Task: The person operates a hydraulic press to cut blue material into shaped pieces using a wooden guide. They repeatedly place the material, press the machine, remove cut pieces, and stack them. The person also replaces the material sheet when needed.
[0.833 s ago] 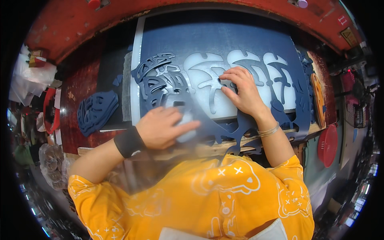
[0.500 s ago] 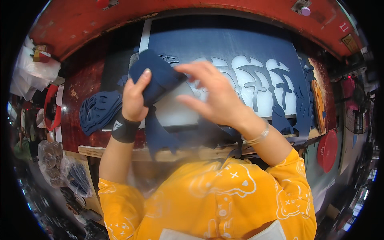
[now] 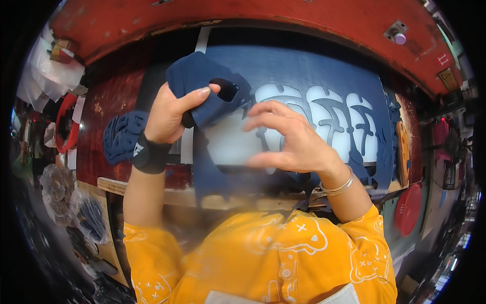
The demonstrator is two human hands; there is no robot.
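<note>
My left hand [image 3: 169, 112], with a black wristband below it, grips a bundle of dark blue cut sheet pieces [image 3: 195, 71]. Its thumb lies on top, beside a dark curved opening in the bundle. To the right of these pieces, my right hand [image 3: 301, 139] hovers with fingers curved and apart, holding nothing. Beneath both hands lies a large dark blue sheet [image 3: 293, 58] with several curved shapes cut out of it. White board [image 3: 230, 147] shows through the cut-outs. Left of my left hand rests a stack of similar blue pieces [image 3: 124, 137].
A red machine beam [image 3: 304, 17] with a knob [image 3: 400, 38] spans the far side. An orange-brown curved tool [image 3: 403, 152] stands at the table's right end, above a red basin [image 3: 408, 209]. Plastic-wrapped bundles [image 3: 91, 215] sit at lower left.
My right hand has drawn away from the bundle, toward the right and nearer me. The bundle has turned in my left hand, and its opening now shows. The whole view has shifted slightly.
</note>
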